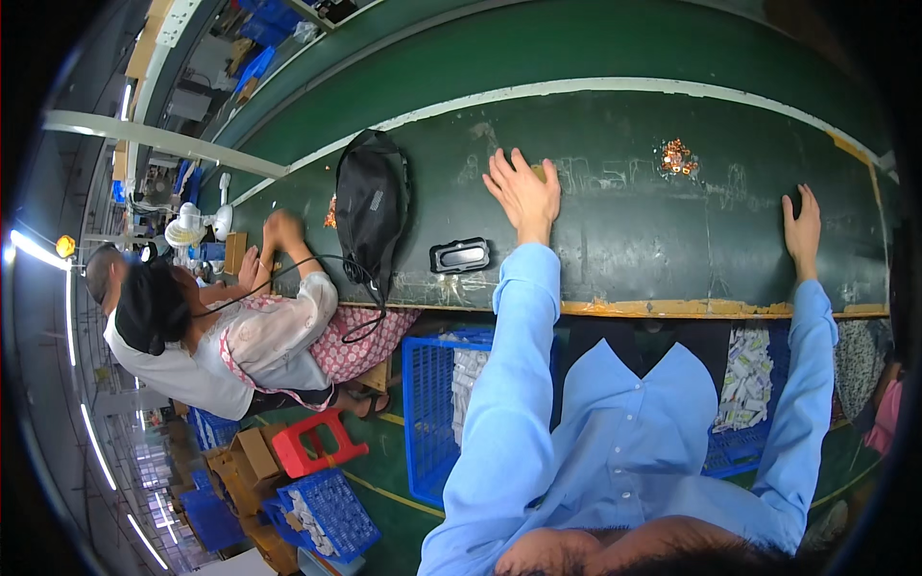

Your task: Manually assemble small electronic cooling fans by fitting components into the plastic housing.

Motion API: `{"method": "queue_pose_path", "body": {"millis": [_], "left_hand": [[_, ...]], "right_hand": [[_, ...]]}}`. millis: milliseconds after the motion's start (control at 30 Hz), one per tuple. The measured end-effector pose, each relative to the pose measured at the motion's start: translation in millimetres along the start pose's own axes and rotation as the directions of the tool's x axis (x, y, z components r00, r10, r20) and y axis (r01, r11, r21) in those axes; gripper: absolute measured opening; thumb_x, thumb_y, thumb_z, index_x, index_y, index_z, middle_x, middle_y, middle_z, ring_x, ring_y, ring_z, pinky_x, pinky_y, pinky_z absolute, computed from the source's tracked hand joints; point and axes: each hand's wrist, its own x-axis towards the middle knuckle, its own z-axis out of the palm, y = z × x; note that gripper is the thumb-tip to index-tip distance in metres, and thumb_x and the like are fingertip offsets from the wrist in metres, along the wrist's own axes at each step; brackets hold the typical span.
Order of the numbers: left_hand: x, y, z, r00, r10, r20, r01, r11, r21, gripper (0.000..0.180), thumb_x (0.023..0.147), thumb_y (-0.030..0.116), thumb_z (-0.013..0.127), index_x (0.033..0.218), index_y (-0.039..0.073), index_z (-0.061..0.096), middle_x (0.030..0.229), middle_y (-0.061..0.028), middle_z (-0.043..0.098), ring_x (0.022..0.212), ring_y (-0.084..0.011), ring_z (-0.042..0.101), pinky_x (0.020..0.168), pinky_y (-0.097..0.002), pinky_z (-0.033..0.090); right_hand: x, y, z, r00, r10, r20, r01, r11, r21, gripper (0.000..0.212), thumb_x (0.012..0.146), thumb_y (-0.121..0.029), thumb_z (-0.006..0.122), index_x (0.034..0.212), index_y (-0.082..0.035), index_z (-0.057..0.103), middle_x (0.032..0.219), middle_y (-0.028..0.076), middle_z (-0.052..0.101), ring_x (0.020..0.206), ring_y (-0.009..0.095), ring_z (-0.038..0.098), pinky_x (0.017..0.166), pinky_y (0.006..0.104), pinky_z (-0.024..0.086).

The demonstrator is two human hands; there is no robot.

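Observation:
My left hand (525,195) rests palm down over the green worktable (634,245), its fingers spread. A small yellowish thing (541,174) shows between its thumb and fingers, mostly covered, so I cannot make out its kind. Near the table's right end, my right hand (803,228) is open, thumb apart from the fingers, with nothing seen in it. Between the hands, farther back, lies a small pile of shiny copper-coloured parts (678,157). Left of my left hand sits a black oblong case (460,256) with a clear-looking top.
A black bag (372,206) stands on the table to the left. Beyond it a co-worker (274,331) sits with hands at the table. Blue crates (420,422) holding small white packets stand below the front edge. A red stool (317,443) and cardboard boxes (252,461) are on the floor.

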Motion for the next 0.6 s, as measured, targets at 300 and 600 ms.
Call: {"method": "queue_pose_path", "body": {"millis": [300, 600], "left_hand": [[1, 4, -8, 0.999, -0.012, 0.049, 0.011, 1.000, 0.010, 0.061, 0.090, 0.040, 0.057, 0.134, -0.002, 0.048, 0.146, -0.0229, 0.038, 0.143, -0.0373, 0.027, 0.119, -0.0563, 0.014], [-2, 10, -3, 0.999, 0.040, 0.035, -0.042, 0.998, 0.052, 0.061, 0.089, 0.042, 0.059, 0.133, 0.001, 0.051, 0.144, -0.0218, 0.040, 0.140, -0.0361, 0.031, 0.117, -0.0580, 0.018]], "right_hand": [[-1, -12, -9, 1.000, 0.029, -0.012, -0.028, 0.999, 0.032, 0.051, 0.097, -0.037, 0.056, 0.135, -0.002, 0.053, 0.146, 0.015, 0.049, 0.135, 0.033, 0.045, 0.113, 0.0398, 0.035], [-2, -21, -29, 0.990, -0.002, -0.139, 0.018, 0.993, 0.114, 0.051, 0.088, -0.033, 0.066, 0.123, 0.003, 0.061, 0.134, 0.021, 0.058, 0.125, 0.037, 0.054, 0.108, 0.0425, 0.041]]}}
